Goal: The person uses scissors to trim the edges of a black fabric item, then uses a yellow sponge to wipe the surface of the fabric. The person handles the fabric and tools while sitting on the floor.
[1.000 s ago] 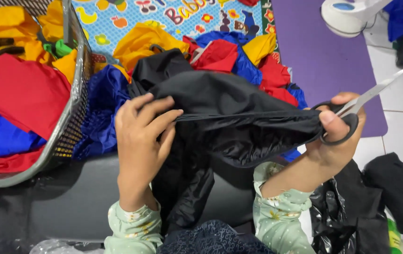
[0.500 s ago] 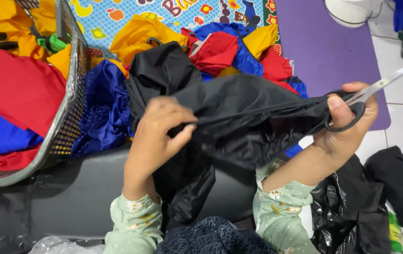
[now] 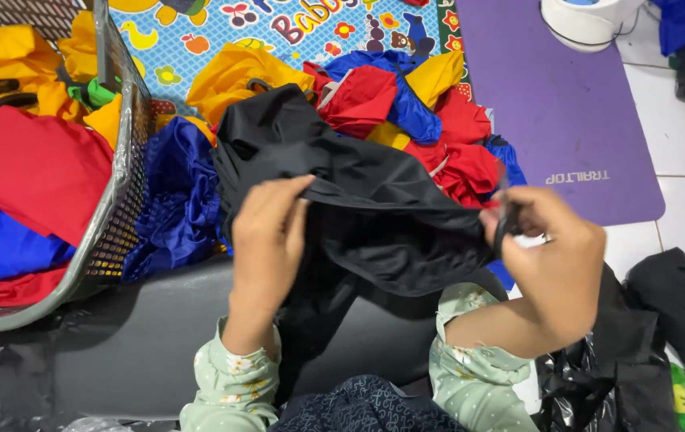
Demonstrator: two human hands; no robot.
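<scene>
A black fabric piece [image 3: 374, 200] is spread between my two hands above my lap. My left hand [image 3: 266, 240] pinches its upper edge at the left. My right hand [image 3: 554, 260] is at the fabric's right edge, closed around the black handle of a pair of scissors [image 3: 505, 226]. The blades are hidden behind the hand and cloth. Both sleeves are pale green with a small flower print.
A wire basket [image 3: 122, 184] at the left holds red, yellow and blue cloth. More red, blue and yellow cloth [image 3: 414, 112] is piled on a colourful play mat [image 3: 198, 40]. A purple mat [image 3: 566, 104], a white appliance [image 3: 590, 20] and black plastic bags [image 3: 598, 376] are at the right.
My right hand has come down and to the left, closer to the left hand, and turned so the scissor blades no longer show. The taut fabric edge has slackened.
</scene>
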